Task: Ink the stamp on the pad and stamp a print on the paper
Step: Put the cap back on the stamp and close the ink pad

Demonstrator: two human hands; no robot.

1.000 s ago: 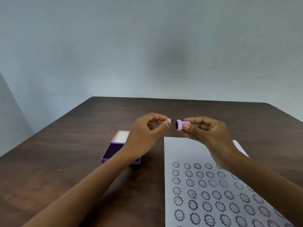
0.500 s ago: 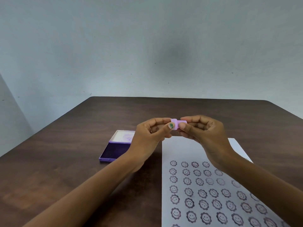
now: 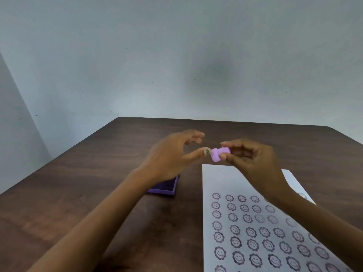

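**Inspector:** The stamp (image 3: 219,153) is held in the air above the far edge of the paper (image 3: 222,183), lying on its side, pinched between the thumb and fingers of the right hand (image 3: 253,161). Its capped end points toward the left hand (image 3: 172,154).

**Clerk:** And the left hand?

**Inspector:** Its fingers are spread and loosely curled, gripping nothing. Only the thumb tip, with a green nail, touches or nearly touches the end of the stamp; I cannot tell which.

**Clerk:** What does the step call for?

**Inspector:** In my judgement the printing face must be bared and turned downward before it goes to the pad (image 3: 166,186). The face does not show from here, so whether it is covered I cannot say. A firm pinch on the narrow waist keeps it level; a tilted press would ink one edge only.

**Clerk:** Anything in the way?

**Inspector:** The left wrist and forearm lie across the pad, hiding most of it; only a near corner of the purple tray shows. That arm needs to clear first. The paper carries rows of smiling flower prints across its near part; the bare strip at the far end, under the hands, is the free space. The brown table (image 3: 78,203) holds nothing else I can see.
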